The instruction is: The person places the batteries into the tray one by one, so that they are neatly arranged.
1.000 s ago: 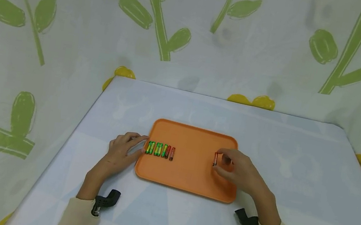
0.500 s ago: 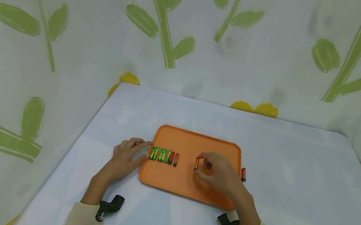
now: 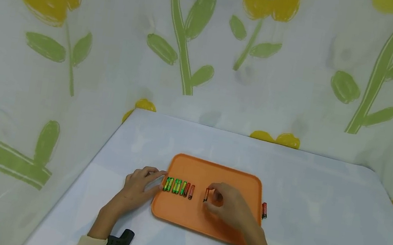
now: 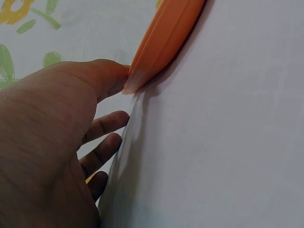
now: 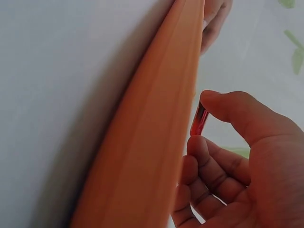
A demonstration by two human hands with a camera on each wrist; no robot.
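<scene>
In the head view my right hand [image 3: 231, 206] pinches a red battery [image 3: 206, 194] between thumb and index finger over the orange tray [image 3: 203, 224]. The right wrist view shows this red battery [image 5: 199, 118] held by its two ends. Left of it, a row of green batteries [image 3: 176, 186] and red batteries [image 3: 189, 190] lies side by side, running to the tray's left edge. There my left hand [image 3: 137, 189] rests with thumb and index finger at the rim. In the left wrist view the left thumb touches the tray wall [image 4: 156, 47], and the other fingers are loosely bent.
Two red batteries [image 3: 264, 210], close together, lie on the pale patterned tabletop [image 3: 321, 211] just past the tray's right edge. A wall cloth [image 3: 292, 99] printed with flowers stands behind the table and along its left side.
My right hand has carried the red battery leftward across the tray, closer to the row. The left hand stays at the tray's left rim. The head view has tilted upward.
</scene>
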